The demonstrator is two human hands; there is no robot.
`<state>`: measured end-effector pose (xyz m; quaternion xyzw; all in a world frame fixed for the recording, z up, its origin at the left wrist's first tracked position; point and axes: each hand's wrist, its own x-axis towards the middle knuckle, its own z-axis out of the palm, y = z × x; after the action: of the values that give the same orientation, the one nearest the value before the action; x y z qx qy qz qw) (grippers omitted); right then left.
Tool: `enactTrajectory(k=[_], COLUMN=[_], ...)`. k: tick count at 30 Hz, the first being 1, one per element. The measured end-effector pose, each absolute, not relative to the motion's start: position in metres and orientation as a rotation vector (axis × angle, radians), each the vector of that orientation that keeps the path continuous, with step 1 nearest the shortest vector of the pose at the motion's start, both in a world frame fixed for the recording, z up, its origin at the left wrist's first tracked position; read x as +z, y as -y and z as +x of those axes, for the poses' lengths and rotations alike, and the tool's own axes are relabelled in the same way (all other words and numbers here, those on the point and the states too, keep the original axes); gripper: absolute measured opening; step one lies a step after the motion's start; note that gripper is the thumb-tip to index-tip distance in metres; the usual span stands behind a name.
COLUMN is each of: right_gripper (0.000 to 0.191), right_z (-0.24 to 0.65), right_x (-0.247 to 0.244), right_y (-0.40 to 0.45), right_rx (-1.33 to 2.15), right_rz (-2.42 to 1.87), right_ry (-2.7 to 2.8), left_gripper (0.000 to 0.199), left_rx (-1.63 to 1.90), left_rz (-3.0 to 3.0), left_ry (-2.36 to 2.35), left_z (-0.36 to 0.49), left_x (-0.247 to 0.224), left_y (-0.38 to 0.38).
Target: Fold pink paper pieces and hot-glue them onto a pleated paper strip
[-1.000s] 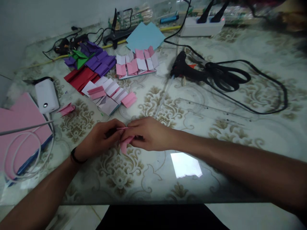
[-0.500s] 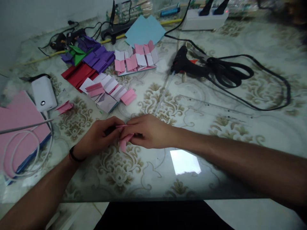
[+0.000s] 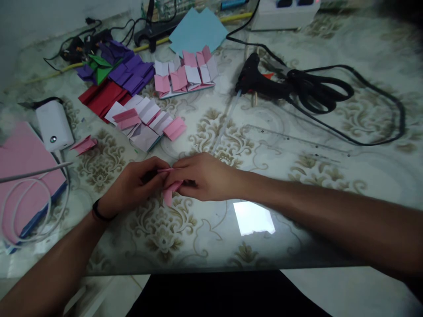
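Note:
Between my two hands is a small folded piece of pink paper (image 3: 171, 192), mostly covered by fingers. My left hand (image 3: 137, 182) pinches it from the left, a dark band around the wrist. From the right, my right hand (image 3: 201, 178) is closed on the same paper, its fingers meeting the left ones. Just beyond the hands lie folded white and pink paper pieces (image 3: 145, 116) grouped together, and a loose pink folded piece (image 3: 85, 145) rests further left.
A black glue gun (image 3: 261, 81) with a coiled cord lies at the back right, near a clear ruler (image 3: 297, 141). Red (image 3: 102, 99) and purple folded papers (image 3: 132, 72) and light blue sheets (image 3: 198, 33) are behind. At left are a white power bank (image 3: 54, 125) and pink sheets (image 3: 29, 163).
The whole view has shifted slightly, so the table things sit a little higher in the picture. Both hands keep hold of the pink paper with almost no change in grip.

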<state>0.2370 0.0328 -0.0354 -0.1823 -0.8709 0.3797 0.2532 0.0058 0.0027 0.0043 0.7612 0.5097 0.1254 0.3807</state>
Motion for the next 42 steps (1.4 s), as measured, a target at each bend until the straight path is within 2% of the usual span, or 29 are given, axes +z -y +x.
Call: enactTrajectory(k=[42], right_gripper=[0.022], right_z=[0.2401], right_x=[-0.0343], right_y=[-0.0313], right_rx=[1.000], right_rz=[-0.523], right_ry=[2.408], left_gripper=[0.027], left_rx=[0.340], left_rz=[1.882], left_ry=[-1.362], left_z=[0.0051], left_x=[-0.0007], left_y=[-0.0012])
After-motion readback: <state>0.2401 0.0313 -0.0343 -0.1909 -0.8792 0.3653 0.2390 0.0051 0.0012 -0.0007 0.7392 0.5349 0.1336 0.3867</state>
